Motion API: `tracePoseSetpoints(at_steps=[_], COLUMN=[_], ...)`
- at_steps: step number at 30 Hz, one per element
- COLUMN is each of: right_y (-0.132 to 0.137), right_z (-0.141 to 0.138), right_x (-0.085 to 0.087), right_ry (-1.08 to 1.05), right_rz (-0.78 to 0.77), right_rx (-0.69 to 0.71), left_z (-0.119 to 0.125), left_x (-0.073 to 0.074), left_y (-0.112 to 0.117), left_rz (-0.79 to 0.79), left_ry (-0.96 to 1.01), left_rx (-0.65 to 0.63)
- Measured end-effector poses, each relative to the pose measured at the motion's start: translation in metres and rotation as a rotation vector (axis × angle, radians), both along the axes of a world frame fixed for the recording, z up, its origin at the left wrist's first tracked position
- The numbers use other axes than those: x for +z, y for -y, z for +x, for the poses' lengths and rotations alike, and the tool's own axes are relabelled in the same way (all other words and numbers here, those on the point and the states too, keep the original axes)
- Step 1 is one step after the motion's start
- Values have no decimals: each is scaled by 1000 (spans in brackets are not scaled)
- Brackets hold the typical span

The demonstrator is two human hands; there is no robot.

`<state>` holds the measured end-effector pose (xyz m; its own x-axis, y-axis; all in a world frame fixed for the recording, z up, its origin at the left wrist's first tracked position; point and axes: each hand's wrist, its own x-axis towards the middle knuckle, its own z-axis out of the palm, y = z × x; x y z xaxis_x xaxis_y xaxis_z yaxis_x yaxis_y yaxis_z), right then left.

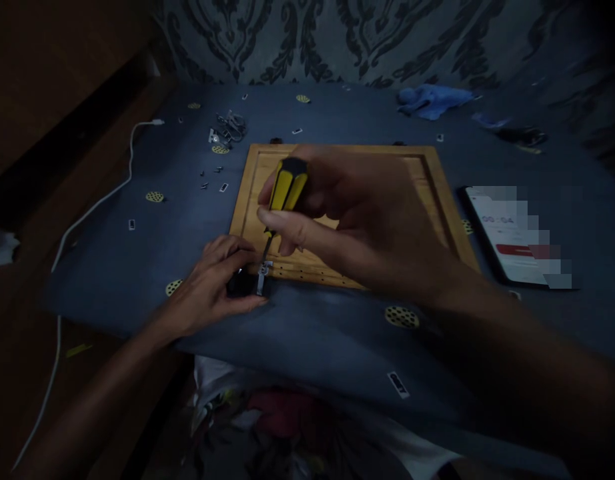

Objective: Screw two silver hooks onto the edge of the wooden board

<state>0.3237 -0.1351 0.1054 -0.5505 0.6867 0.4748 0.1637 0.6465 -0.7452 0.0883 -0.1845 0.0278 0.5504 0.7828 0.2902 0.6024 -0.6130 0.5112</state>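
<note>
My right hand (332, 220) is closed around the yellow and black handle of a screwdriver (289, 185), thumb along its side. The shaft slants down to a small metal bracket (262, 277) at the near left corner of a wooden board (240, 193). Whether the tip sits in a screw is too small to tell. My left hand (207, 287) grips around the bracket, with the index finger above and the thumb below. A dark area beside the bracket, between thumb and fingers, cannot be made out. Small dark holes line the board's near edge.
Loose metal hardware (230, 127) lies in a pile at the back left, with several small screws (205, 185) nearer. A phone (512, 237) rests right of the board. Blue crumpled material (432, 100) lies at the back right. A white cable (92, 207) runs along the left.
</note>
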Motion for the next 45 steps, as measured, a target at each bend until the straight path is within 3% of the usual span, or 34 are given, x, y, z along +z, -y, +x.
tracePoseSetpoints(at_steps=[19, 34, 41, 45], right_y=[3, 7, 3, 2], right_z=[-6, -11, -4, -4], right_x=[-11, -8, 2, 0], right_ry=[-67, 5, -12, -9], right_rz=[-126, -154, -249, -145], right_rx=[40, 42, 260, 183], left_z=[1, 3, 2, 2], left_x=[2, 4, 3, 5], left_y=[0, 1, 1, 1], left_rz=[-72, -57, -61, -42], left_ry=[-22, -5, 2, 7], left_rx=[22, 37, 43, 28])
